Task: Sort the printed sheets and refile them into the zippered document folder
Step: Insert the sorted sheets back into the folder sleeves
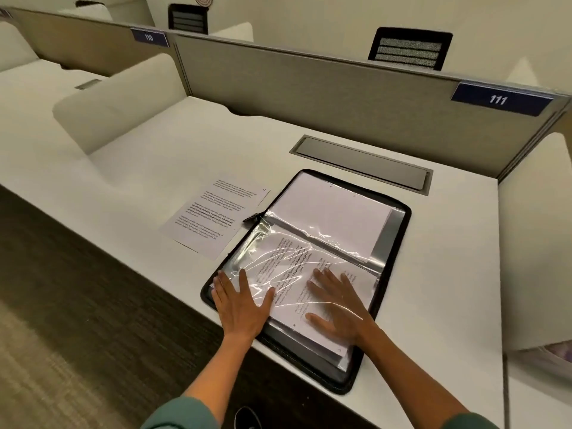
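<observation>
A black zippered document folder [399, 230] lies open on the white desk. Its far half holds a stack of blank-facing sheets [331, 212]. Its near half holds printed sheets [291, 267] under a shiny clear plastic sleeve. My left hand [240, 301] lies flat with spread fingers on the sleeve's near-left corner. My right hand [335, 305] presses flat on the sleeve further right, over the printed text. One loose printed sheet [213, 215] rests on the desk just left of the folder, next to the zipper pull [252, 217].
A grey cable-tray lid [362, 164] is set into the desk behind the folder. Grey partition panels [325, 97] with labels 110 and 111 close the back. White side dividers stand left and right. The desk's front edge runs under my wrists, dark carpet below.
</observation>
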Demonstrator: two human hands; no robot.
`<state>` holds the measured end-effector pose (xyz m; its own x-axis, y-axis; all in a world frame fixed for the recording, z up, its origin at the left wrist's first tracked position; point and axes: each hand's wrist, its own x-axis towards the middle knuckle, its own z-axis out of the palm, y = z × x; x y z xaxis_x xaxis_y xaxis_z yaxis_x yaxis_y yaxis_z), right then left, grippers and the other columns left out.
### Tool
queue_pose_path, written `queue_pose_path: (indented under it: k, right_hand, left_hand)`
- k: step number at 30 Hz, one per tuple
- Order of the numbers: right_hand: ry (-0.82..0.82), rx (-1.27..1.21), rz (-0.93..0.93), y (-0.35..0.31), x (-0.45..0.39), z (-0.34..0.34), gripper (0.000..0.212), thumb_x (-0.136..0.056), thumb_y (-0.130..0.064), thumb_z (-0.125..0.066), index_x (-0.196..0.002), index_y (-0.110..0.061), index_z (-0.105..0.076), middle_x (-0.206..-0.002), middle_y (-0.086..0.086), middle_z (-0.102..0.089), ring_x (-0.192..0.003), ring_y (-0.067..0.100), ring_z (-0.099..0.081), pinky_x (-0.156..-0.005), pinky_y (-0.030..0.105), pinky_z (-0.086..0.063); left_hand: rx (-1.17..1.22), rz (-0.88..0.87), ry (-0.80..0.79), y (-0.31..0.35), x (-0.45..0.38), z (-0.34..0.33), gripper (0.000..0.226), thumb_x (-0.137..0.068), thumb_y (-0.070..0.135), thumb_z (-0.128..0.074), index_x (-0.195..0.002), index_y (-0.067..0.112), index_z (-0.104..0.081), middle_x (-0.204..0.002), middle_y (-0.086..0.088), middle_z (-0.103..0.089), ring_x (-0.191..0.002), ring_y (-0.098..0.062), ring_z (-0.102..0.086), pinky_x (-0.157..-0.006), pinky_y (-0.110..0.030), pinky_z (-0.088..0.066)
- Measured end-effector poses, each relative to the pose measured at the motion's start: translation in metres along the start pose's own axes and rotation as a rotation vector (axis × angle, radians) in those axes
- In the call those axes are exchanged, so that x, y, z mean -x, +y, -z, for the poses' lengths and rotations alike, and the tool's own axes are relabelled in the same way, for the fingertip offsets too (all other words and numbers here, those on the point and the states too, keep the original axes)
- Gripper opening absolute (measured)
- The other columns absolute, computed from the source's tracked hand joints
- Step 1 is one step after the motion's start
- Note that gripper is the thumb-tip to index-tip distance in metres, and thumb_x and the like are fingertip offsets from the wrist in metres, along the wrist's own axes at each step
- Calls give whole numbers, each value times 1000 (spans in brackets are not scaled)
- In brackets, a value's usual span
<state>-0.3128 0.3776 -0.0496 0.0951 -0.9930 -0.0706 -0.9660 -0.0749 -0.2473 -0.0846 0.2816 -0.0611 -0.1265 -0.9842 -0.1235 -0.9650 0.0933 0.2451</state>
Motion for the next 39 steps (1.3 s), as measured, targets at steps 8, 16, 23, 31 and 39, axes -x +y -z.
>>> queue_pose_path:
  k: [8, 16, 23, 31, 39]
  right_hand:
    - [-43, 33, -1, 13, 12, -7, 79, -91, -77, -27, -156, -36, -13, -165, -5, 7, -151, 21, 13, -119, 50, 6]
    - [141, 6, -106, -8, 6, 27, 70, -97, -71, -20, -156, -37, -3, -165, -6, -2, -149, 6, 17, -112, 16, 20]
    - [-21, -92, 12, 7, -6, -10, 76, -92, -77, -19, -155, -38, 0, -165, -3, -2, -152, 17, 7, -121, 51, 0]
    - [159, -286, -86, 10, 16, -24, 75, -92, -74, -18, -147, -30, -41, -164, -8, -12, -152, 10, 0, -123, 36, -4]
    - [512, -470, -148, 32, 64, -8, 36, -94, -30, -59, -129, -23, -51, -140, -6, -48, -128, -2, -38, -108, 24, -38]
  left_hand:
    - [43, -7, 32, 2, -1, -5, 106, -74, 88, -6, -158, 22, -5, -161, -25, 10, -150, -37, 12, -121, -50, 5]
    - [427, 69, 67, 4, -5, 6, 88, -90, 58, -57, -156, 21, -13, -163, -14, -4, -151, -33, -5, -122, -47, -2]
    - [808, 168, 178, 13, -9, 17, 84, -87, 9, -71, -152, 28, -21, -157, -6, -28, -145, -28, -29, -114, -55, -35]
    - [486, 173, 42, 32, 12, 18, 106, -82, 54, -72, -156, 25, -3, -163, -18, 4, -151, -37, 1, -122, -54, -8]
    - [180, 143, -25, 39, 29, -1, 98, -91, 70, -39, -156, 18, 14, -161, -23, 13, -150, -36, 13, -121, -49, 2]
